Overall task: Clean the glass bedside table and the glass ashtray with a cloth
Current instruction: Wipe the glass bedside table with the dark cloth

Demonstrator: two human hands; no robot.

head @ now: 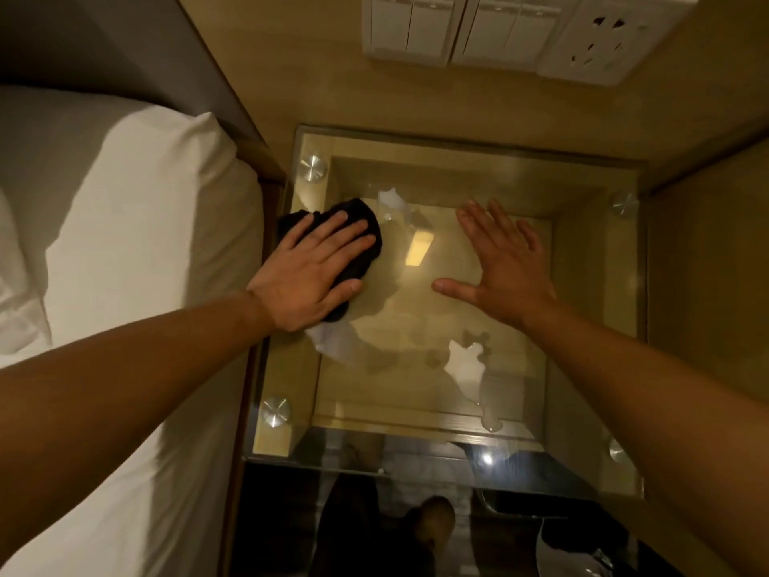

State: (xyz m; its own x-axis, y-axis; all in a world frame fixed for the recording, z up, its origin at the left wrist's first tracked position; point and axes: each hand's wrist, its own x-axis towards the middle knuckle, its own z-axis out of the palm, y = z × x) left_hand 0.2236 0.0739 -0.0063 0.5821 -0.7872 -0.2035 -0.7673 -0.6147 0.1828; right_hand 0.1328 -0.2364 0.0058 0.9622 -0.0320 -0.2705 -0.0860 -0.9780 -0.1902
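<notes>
The glass bedside table (591, 410) fills the middle of the view, its top held by round metal studs at the corners. My left hand (316, 268) lies flat on a dark cloth (362, 235), pressing it against the glass near the table's left edge. My right hand (503, 260) hovers or rests over the centre-right of the glass, fingers spread and holding nothing. Wet streaks and small puddles (470, 360) glisten on the near part of the glass. No ashtray is in sight on the table.
A bed with white sheets and a pillow (125, 226) borders the table on the left. Wall switches (449, 27) and a power socket (603, 39) sit on the wooden panel behind. A wooden wall (707, 251) closes the right side. Dark floor lies below the near edge.
</notes>
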